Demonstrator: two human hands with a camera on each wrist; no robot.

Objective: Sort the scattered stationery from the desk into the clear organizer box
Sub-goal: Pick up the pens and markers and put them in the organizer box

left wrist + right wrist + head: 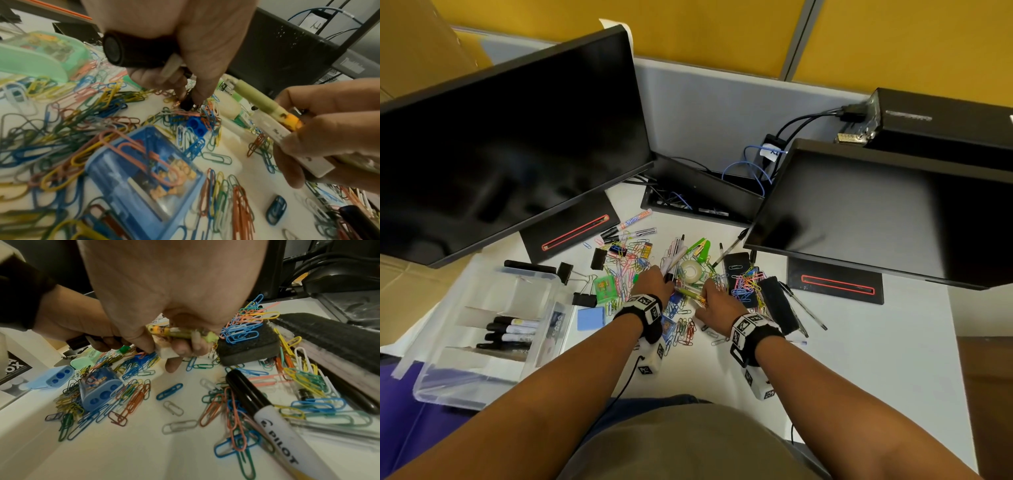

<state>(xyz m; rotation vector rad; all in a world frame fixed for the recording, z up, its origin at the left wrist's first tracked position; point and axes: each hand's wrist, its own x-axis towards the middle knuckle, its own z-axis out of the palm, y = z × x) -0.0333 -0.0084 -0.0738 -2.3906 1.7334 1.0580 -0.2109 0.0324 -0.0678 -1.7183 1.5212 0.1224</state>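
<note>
Gathering pens right of the clear plastic organizer box (482,329): my left hand (652,279) grips a black marker bundle (135,52), my right hand (714,298) a yellow-green pen (265,104). Next, probably carry them to its marker compartment.

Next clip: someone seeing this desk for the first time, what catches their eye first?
Most striking is the heap of coloured paper clips strewn across the white desk between two dark monitors. Both hands are in the middle of it: the left hand grips a bundle of pens and markers, the right hand holds a yellow-green pen. At the left edge sits the clear organizer box, with four black-capped markers already in it.
</note>
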